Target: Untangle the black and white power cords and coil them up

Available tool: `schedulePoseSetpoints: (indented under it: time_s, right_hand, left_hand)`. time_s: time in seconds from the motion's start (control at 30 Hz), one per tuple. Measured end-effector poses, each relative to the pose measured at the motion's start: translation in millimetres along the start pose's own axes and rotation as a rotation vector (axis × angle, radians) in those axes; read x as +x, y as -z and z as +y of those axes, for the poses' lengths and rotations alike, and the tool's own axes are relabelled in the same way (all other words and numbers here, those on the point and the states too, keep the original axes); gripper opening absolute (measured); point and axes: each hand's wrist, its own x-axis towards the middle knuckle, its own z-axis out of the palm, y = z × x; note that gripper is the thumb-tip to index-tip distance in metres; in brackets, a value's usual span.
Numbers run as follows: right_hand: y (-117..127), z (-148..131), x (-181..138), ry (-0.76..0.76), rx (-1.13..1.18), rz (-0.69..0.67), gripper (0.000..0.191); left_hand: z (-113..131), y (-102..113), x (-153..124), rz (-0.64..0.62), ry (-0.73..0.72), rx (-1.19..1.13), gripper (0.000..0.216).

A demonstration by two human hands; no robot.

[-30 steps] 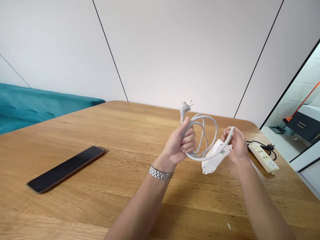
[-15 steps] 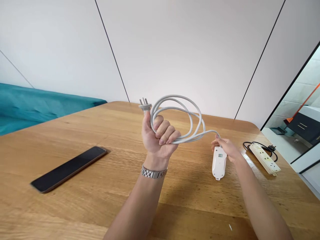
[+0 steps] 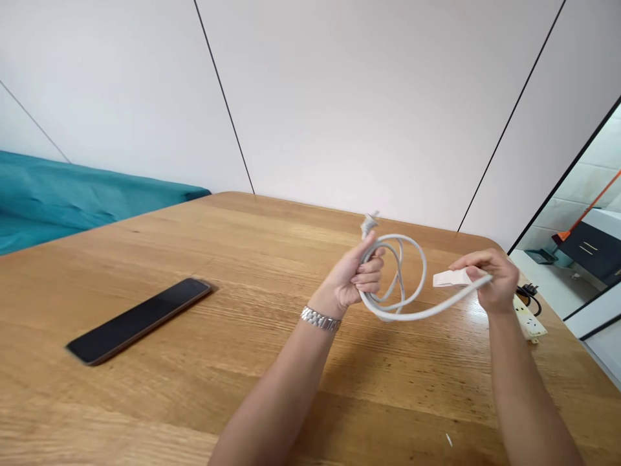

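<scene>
My left hand is closed around several loops of a white power cord, held above the wooden table. The cord's plug sticks up just above that fist. My right hand is closed on the white power strip at the cord's other end, lifted off the table and seen nearly edge-on. One strand of cord runs from the coil across to my right hand. A metal watch sits on my left wrist.
A dark phone lies flat on the table to the left. A second, cream power strip with a black cord lies near the table's right edge, partly behind my right hand. A teal bench stands at the back left.
My left hand has dropped and swung right with the coil. My right hand has picked the white power strip up off the table and moved it rightward.
</scene>
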Motion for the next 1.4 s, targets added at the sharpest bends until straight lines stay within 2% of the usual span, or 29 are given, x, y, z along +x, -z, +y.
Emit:
schedulePoseSetpoints:
  time_s: [0.1,0.17,0.23,0.3,0.37,0.43,0.53,0.63,0.7,0.8,0.9,0.97,1.07,1.2,1.4]
  right_hand:
    - [9,-25,1,0.223,-0.008,-0.066,0.026]
    - [12,-39,0,0.237,-0.040,-0.178,0.019]
    - [13,-50,0,0.121,-0.078,-0.309,0.014]
    - [10,-56,0,-0.085,-0.056,-0.391,0.016]
    - [0,-55,0,-0.324,0.034,-0.411,0.021]
    - [-16,-44,-1,-0.549,0.165,-0.354,0.026]
    - [-48,-11,-8,-0.755,0.281,-0.108,0.032]
    - [-71,29,-17,-0.800,0.228,0.190,0.038]
    - [-76,52,-23,-0.811,0.155,0.304,0.043]
    - [-71,75,-32,-0.804,0.078,0.349,0.045]
    - [-64,90,-41,-0.774,0.000,0.340,0.045]
    - [-61,98,-47,-0.746,-0.112,0.282,0.048]
    - [-58,109,-52,-0.768,-0.253,0.142,0.056]
    - [-54,112,-53,-0.831,-0.288,0.026,0.058]
    - [-47,96,-40,-0.827,-0.355,-0.039,0.055]
  left_hand:
    - [-22,15,23,-0.008,0.172,-0.007,0.045]
    - [-35,24,34,-0.014,0.252,-0.014,0.044]
    - [-46,33,42,-0.022,0.325,-0.006,0.043]
    - [-52,42,47,-0.039,0.377,0.005,0.042]
    - [-53,50,50,-0.053,0.395,0.020,0.041]
    - [-52,57,53,-0.029,0.381,0.090,0.043]
    - [-50,67,55,0.174,0.299,0.426,0.045]
    - [-51,80,55,0.396,0.155,0.693,0.042]
    - [-53,92,56,0.494,0.053,0.759,0.040]
    - [-57,110,59,0.639,-0.125,0.899,0.037]
    - [-59,117,61,0.700,-0.305,1.010,0.023]
    - [-59,116,61,0.684,-0.406,1.046,0.021]
    - [-60,111,57,0.557,-0.456,1.062,0.042]
    - [-60,109,49,0.330,-0.414,1.188,0.060]
    - [-54,113,38,0.244,-0.351,1.240,0.079]
